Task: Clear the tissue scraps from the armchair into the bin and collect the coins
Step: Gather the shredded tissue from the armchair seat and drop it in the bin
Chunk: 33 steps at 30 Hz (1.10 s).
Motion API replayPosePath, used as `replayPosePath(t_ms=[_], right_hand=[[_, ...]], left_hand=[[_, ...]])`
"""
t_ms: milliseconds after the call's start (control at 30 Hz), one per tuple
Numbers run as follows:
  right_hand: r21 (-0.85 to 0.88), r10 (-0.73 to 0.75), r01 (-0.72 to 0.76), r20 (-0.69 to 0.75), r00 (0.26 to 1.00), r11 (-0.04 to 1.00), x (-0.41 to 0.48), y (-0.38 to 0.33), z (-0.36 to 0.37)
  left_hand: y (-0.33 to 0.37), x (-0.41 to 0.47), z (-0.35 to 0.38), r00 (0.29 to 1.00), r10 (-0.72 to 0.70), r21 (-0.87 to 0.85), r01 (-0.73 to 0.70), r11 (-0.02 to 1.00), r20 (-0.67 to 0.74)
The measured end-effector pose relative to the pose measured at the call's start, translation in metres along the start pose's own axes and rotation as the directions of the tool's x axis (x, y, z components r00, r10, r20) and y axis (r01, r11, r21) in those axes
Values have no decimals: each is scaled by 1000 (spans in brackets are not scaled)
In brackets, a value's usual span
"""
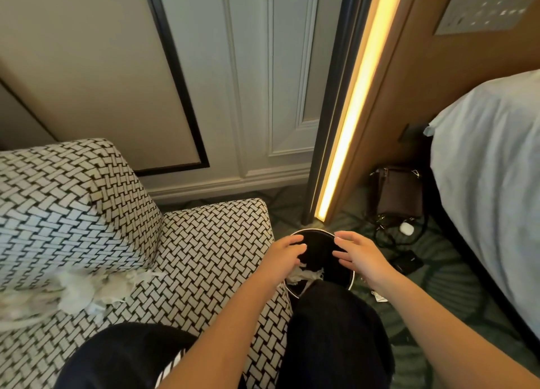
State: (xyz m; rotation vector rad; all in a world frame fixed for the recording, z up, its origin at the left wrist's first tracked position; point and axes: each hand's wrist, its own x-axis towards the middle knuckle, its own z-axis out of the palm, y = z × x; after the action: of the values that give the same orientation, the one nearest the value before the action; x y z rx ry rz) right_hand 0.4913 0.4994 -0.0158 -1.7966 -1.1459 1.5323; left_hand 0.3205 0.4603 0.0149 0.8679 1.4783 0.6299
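Your left hand (pixel 285 255) and right hand (pixel 358 254) hover over the black bin (pixel 340 274), which stands just beside the armchair (pixel 204 242); the fingers of both are loosely bent and hold nothing; some tissue scraps (pixel 306 274) lie inside the bin, just under your left palm; a bigger heap of tissue (pixel 79 295) lies on the seat, well apart to the left.

head cam | faces forward-down (wide-angle) | near, above bin (pixel 319 244)
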Motion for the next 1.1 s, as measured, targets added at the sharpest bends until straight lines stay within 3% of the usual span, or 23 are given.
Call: replayPosePath(t_ms=[267,567,867,1100], right_hand=[[-113,-252,253,24,968,961,-41,-40,20],[-127,-506,527,164,847,840,-100,-96,83],[-98,-636,701,345,690,707,-183,-130,181],[81,-611,694,554,566,716,-254,-117,278]], left_hand=[[9,-40,-21,991,119,76,-114,991,-58],[21,-107,-79,934,293,86,-281,956,-205],[-14,-207,-177,822,345,-18,-396,918,-453],[-115,-297,-233,639,273,-87,-472,877,-719]])
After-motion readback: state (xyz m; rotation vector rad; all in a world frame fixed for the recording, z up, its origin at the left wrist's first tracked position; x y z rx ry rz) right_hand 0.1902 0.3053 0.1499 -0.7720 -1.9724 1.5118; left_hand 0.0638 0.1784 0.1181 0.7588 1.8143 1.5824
